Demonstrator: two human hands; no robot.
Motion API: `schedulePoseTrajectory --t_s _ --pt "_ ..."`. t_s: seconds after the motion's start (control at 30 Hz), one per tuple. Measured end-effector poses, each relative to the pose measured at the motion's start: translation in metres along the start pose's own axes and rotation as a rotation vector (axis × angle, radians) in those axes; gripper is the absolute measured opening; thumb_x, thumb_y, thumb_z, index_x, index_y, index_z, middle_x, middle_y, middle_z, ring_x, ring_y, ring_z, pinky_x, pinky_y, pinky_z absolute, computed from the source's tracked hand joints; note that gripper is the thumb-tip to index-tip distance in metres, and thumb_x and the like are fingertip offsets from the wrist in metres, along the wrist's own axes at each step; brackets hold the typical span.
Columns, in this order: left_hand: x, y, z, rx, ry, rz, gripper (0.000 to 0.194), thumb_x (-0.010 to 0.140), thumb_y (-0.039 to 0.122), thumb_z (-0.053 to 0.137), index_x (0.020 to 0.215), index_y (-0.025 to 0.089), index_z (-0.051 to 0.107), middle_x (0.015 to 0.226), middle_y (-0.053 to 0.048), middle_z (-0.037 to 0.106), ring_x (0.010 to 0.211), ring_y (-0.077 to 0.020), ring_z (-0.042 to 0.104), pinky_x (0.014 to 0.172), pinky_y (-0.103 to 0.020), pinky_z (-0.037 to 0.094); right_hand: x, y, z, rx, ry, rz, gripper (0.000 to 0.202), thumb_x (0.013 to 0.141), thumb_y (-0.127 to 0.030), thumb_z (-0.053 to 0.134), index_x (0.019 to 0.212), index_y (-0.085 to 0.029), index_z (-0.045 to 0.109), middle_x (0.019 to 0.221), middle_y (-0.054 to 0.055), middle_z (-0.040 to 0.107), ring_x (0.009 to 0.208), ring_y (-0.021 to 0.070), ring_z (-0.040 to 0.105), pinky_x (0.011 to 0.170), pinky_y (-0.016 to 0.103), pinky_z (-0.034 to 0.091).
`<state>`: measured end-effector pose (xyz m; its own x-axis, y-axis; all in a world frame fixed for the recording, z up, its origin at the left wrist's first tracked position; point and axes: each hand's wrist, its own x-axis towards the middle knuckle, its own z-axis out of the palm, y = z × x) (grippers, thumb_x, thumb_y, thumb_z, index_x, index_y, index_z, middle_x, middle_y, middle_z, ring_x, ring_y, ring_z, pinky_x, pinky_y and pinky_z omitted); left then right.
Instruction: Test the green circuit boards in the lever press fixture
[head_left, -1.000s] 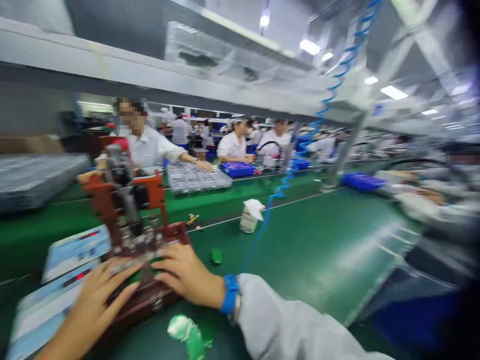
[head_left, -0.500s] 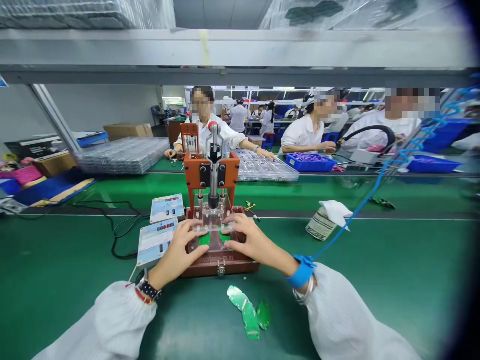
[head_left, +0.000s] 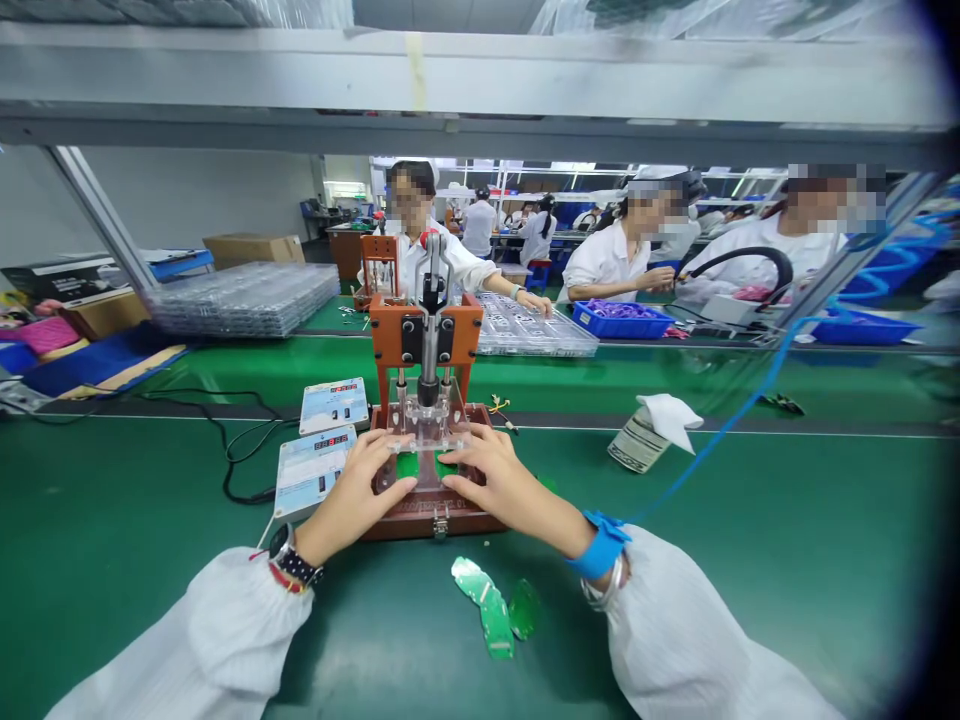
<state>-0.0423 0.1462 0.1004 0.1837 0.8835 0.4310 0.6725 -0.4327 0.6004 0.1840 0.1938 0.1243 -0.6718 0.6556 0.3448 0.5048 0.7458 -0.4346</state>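
Note:
A toggle-clamp test fixture with an orange frame (head_left: pixel 388 328) and a brown base (head_left: pixel 401 526) stands in front of me. My left hand (head_left: pixel 358 488) reaches its left side, thumb and fingers apart, with fingertips by a green circuit board (head_left: pixel 407 465) in the fixture. On the other side my right hand (head_left: pixel 499 475) also has its fingers spread, close to a second green piece (head_left: pixel 445 467). A clear plate (head_left: pixel 427 447) partly covers the fingertips, so their exact contact is unclear. Nearer me on the bench lie a strip of overlapping green boards (head_left: pixel 491 612) and a darker green piece (head_left: pixel 523 608).
Left of the fixture sit two meter boxes (head_left: pixel 311 470) with cables. A can with white tissue (head_left: pixel 637 440) stands to the right. A blue coiled cord (head_left: pixel 757 375) runs toward my right wrist strap (head_left: pixel 602 545). Across the bench, co-workers sit by trays (head_left: pixel 536 335) and blue bins (head_left: pixel 621 320).
The view has tipped slightly downward, so the scene sits a little higher or lower in places. Both hands stay at the fixture, with only small finger shifts.

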Motion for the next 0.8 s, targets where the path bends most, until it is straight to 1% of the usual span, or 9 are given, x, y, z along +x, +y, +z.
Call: schedulePoseTrajectory --t_s 0.1,0.17,0.27,0.47,0.53,0.63,0.7,0.73,0.8 --pt "0.001 0.0 -0.003 0.098 -0.014 0.024 0.039 0.088 0.038 0.055 0.124 0.022 0.057 0.126 -0.009 0.056 0.128 -0.0286 0.036 0.107 -0.05 0.032 0.007 0.006 -0.014 0.008 0.062 0.014 0.017 0.088 -0.022 0.057 0.102 -0.022 0.067 0.118 0.008 0.061 0.12 0.0287 0.044 0.099 0.053 0.036" --pt "0.001 0.001 -0.004 0.167 -0.016 0.041 0.041 0.089 0.038 0.055 0.127 0.022 0.055 0.127 -0.01 0.055 0.128 -0.0298 0.036 0.105 -0.051 0.033 0.017 0.009 -0.031 0.054 0.211 0.037 0.018 0.089 -0.019 0.052 0.099 -0.02 0.067 0.112 0.008 0.064 0.112 0.0259 0.052 0.096 0.049 0.04" --pt "0.001 0.003 -0.007 0.238 -0.014 0.036 0.046 0.089 0.037 0.054 0.132 0.022 0.05 0.13 -0.011 0.053 0.129 -0.0318 0.035 0.103 -0.053 0.033 0.04 0.005 -0.064 0.167 0.449 0.042 0.018 0.087 -0.022 0.051 0.097 -0.018 0.066 0.104 0.007 0.066 0.1 0.0223 0.059 0.089 0.041 0.046" --pt "-0.001 0.005 -0.009 0.043 -0.006 0.023 0.052 0.089 0.04 0.054 0.138 0.026 0.041 0.141 -0.009 0.042 0.134 -0.0284 0.03 0.11 -0.048 0.028 0.107 -0.015 -0.119 0.363 0.669 0.005 0.021 0.089 -0.032 0.051 0.084 -0.014 0.062 0.086 0.005 0.065 0.084 0.0167 0.06 0.079 0.032 0.049" --pt "-0.002 0.004 -0.008 -0.009 -0.009 -0.035 0.051 0.089 0.039 0.053 0.137 0.026 0.041 0.139 -0.01 0.043 0.132 -0.0291 0.033 0.109 -0.049 0.028 0.134 -0.021 -0.13 0.46 0.662 0.061 0.026 0.092 -0.038 0.049 0.086 -0.015 0.059 0.081 0.005 0.063 0.079 0.0154 0.06 0.074 0.03 0.05" --pt "-0.001 0.001 -0.007 -0.081 -0.049 -0.11 0.057 0.086 0.04 0.056 0.139 0.027 0.039 0.139 -0.01 0.044 0.13 -0.0301 0.037 0.108 -0.049 0.03 0.168 -0.036 -0.144 0.594 0.418 0.128 0.033 0.092 -0.045 0.05 0.087 -0.014 0.056 0.072 0.004 0.059 0.072 0.0157 0.061 0.067 0.029 0.052" --pt "0.001 -0.003 -0.011 -0.153 -0.054 -0.116 0.06 0.084 0.041 0.059 0.138 0.026 0.039 0.14 -0.009 0.044 0.131 -0.029 0.038 0.108 -0.046 0.031 0.177 -0.054 -0.151 0.585 0.333 0.069 0.028 0.09 -0.04 0.056 0.089 -0.012 0.057 0.074 0.005 0.059 0.074 0.0162 0.061 0.069 0.031 0.054" --pt "0.002 -0.007 -0.015 -0.18 -0.033 -0.109 0.058 0.084 0.042 0.059 0.137 0.025 0.041 0.139 -0.009 0.045 0.13 -0.0282 0.039 0.109 -0.045 0.031 0.176 -0.065 -0.154 0.549 0.352 0.011 0.025 0.089 -0.036 0.059 0.092 -0.011 0.058 0.077 0.005 0.06 0.077 0.0166 0.062 0.073 0.031 0.054" --pt "0.004 -0.016 -0.027 -0.191 0.039 -0.099 0.051 0.084 0.044 0.057 0.13 0.023 0.048 0.136 -0.009 0.049 0.129 -0.027 0.042 0.108 -0.043 0.031 0.162 -0.087 -0.154 0.44 0.475 -0.137 0.026 0.09 -0.032 0.057 0.105 -0.011 0.058 0.089 0.006 0.063 0.088 0.0177 0.063 0.082 0.033 0.052"
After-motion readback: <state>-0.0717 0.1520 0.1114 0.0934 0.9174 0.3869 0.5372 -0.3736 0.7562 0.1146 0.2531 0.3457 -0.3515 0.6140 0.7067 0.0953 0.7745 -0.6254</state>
